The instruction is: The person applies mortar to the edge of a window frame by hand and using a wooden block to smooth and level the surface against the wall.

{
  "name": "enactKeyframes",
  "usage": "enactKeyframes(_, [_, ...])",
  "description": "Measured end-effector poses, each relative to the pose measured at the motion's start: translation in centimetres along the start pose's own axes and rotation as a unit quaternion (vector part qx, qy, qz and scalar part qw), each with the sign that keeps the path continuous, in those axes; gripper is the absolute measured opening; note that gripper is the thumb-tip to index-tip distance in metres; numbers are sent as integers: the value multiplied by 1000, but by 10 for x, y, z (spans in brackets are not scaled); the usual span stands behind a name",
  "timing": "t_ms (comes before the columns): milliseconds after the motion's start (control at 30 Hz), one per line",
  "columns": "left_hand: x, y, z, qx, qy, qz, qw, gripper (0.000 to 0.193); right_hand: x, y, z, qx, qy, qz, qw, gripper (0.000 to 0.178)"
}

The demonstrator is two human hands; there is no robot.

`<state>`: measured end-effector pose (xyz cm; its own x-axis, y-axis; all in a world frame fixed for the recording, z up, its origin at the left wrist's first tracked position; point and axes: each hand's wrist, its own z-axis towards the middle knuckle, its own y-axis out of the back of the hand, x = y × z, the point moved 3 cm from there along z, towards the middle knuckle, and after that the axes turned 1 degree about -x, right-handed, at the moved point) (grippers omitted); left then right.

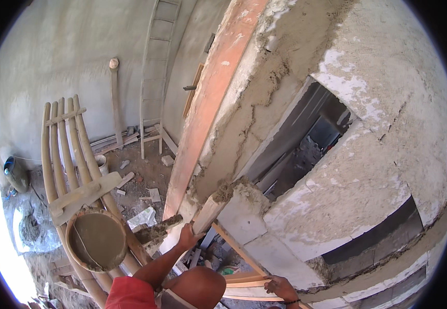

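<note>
My left hand (187,237), at the end of a bent arm in a red sleeve, is closed around the lower end of a pale wooden board (209,212). Wet mortar (223,193) sits at the board's upper end, against the wall edge. Lower right, my right hand (282,287), with a dark bracelet at the wrist, grips the edge of a wooden frame (246,280). Just left of my left hand lies a mortar-caked strip (157,231). A round bucket of grey mortar (96,241) stands on the pole scaffold (76,154). My bent knee (200,288) shows between my arms.
An orange-faced board (218,98) runs along the partly plastered wall (357,180), which has a rectangular opening (306,134). Behind are a ladder (157,72) and a plastered wall (63,56). Rubble and offcuts (154,195) litter the ground below. A dark barrel (16,175) stands far left.
</note>
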<state>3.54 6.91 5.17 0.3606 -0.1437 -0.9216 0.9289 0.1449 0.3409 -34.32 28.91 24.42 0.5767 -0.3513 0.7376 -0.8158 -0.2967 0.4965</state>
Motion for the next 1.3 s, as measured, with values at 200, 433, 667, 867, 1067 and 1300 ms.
enactKeyframes(200, [-8,-1,0,-1,6,-9,1000,64,3,0,-4,-11,-6,11,1000,41])
enactKeyframes(433, [-5,4,-4,-5,21,24,999,65,13,0,-3,-26,-11,7,1000,40])
enactKeyframes(667, [-12,3,-8,-8,3,15,1000,66,11,1,-7,-55,-1,-6,998,38])
enactKeyframes(867, [21,-4,1,-11,-50,34,998,71,25,8,-20,-62,-3,-53,997,37])
enactKeyframes(1067, [-22,46,1,13,-23,30,999,31,51,2,-29,-90,54,-82,991,39])
enactKeyframes(1300, [-25,61,1,58,47,35,997,19,60,12,-43,-97,104,-40,989,40])
